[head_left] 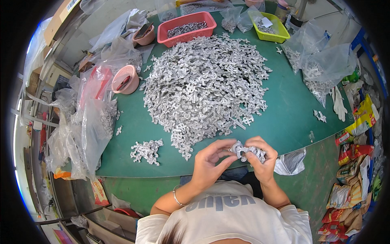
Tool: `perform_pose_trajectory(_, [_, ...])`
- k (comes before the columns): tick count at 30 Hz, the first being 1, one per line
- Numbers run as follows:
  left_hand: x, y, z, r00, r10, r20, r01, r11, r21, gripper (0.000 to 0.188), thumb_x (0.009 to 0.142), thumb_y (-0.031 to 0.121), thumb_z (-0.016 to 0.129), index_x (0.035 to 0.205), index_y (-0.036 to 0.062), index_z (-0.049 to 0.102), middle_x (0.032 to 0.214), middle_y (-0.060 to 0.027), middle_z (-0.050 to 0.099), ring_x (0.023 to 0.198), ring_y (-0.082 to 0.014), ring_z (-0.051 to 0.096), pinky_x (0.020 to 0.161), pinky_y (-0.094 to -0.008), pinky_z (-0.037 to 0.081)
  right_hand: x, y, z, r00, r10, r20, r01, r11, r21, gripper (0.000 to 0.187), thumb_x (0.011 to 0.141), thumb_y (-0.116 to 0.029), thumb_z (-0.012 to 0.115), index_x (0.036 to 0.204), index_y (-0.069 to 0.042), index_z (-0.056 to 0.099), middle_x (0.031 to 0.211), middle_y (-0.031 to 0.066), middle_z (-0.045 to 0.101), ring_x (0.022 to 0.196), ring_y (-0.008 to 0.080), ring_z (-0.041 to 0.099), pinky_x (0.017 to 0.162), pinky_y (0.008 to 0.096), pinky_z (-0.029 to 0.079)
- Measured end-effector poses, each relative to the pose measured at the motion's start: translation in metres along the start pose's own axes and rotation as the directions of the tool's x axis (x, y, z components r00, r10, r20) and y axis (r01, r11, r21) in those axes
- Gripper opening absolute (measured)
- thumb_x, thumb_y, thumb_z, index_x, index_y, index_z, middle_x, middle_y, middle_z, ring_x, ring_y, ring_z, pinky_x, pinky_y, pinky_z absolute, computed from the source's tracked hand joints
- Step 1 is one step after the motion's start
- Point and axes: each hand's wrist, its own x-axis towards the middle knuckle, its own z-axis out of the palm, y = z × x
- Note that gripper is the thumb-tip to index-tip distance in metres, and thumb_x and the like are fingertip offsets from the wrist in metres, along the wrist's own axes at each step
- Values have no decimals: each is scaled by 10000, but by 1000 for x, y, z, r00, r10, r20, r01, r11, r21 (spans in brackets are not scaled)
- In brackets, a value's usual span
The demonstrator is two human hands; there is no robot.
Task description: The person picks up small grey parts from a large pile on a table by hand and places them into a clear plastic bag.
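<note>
My right hand (263,159) is closed around several small silver metal castings (260,153) at the front edge of the table. One more casting (237,149) sits between the two hands, pinched by the fingertips of my left hand (212,160). Its fingers are bent and partly hide the piece. Beyond both hands rises a large heap of the same knobbly castings (203,81). A smaller pile of them (147,152) lies to the left of my left hand.
On the green table (284,118) a red tray (211,25) and a yellow-green tray (280,37) stand at the back. A pink pot (129,86) and plastic bags (91,122) line the left. Bagged castings (315,73) and a white glove (338,103) lie right.
</note>
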Motion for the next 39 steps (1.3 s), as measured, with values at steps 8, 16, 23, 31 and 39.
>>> perform_pose_trajectory(8, [7, -7, -10, 921, -381, 75, 388, 913, -123, 200, 889, 138, 534, 806, -37, 584, 659, -63, 587, 546, -102, 535, 511, -216, 436, -3, 2, 4, 958, 278, 75, -288, 925, 249, 82, 841, -41, 560, 797, 28, 560, 884, 106, 578, 612, 126, 559, 551, 224, 448])
perform_pose_trajectory(16, [8, -11, -12, 889, -438, 134, 457, 863, -213, 227, 895, 180, 528, 832, -32, 580, 696, -71, 596, 563, -103, 541, 529, -220, 445, 0, 6, 4, 920, 384, 83, -390, 868, 307, 138, 875, -117, 531, 876, 20, 551, 882, 99, 576, 623, 123, 556, 531, 229, 445])
perform_pose_trajectory(23, [3, -16, -3, 962, -273, 22, 274, 957, -94, 191, 895, 149, 520, 860, -32, 570, 726, -84, 606, 620, -129, 567, 602, -242, 458, 3, 15, 0, 820, 491, 295, -539, 487, 688, 315, 906, -283, 475, 1046, -2, 497, 914, 99, 549, 639, 142, 550, 503, 227, 432])
perform_pose_trajectory(31, [3, -19, -1, 952, -305, -7, 304, 951, -54, 188, 895, 123, 514, 867, -44, 593, 713, -89, 616, 586, -131, 572, 571, -236, 467, 1, 30, 1, 891, 368, 266, -432, 509, 744, 397, 839, -312, 578, 1061, -1, 467, 967, 117, 535, 736, 165, 550, 545, 238, 442])
perform_pose_trajectory(39, [14, -15, 2, 990, 85, 110, -138, 681, 719, 93, 818, 26, 569, 863, -25, 632, 628, -111, 578, 528, -158, 547, 496, -271, 425, 2, 28, -1, 865, 445, 230, -482, 614, 625, 215, 786, -142, 605, 938, -33, 498, 1036, 171, 522, 746, 185, 555, 566, 273, 469])
